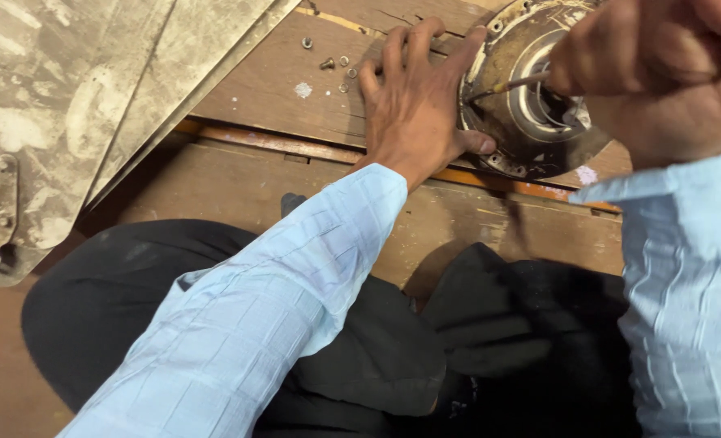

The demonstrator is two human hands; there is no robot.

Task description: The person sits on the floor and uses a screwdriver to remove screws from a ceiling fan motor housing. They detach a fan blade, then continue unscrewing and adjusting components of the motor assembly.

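Your right hand [620, 49] is clamped on a thin screwdriver [510, 83], its long axis near horizontal, tip pointing left into the round metal housing [498, 134] on the wooden worktop [279, 89]. Your left hand [413, 101], fingers spread, presses flat against the housing's left rim, near loose screws [328, 62].

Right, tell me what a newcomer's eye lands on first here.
First, the round, grimy metal housing at top right on the wooden board, steadied by the left hand while the right hand pokes a thin tool into it. Then the loose screws and washers beside the left hand.
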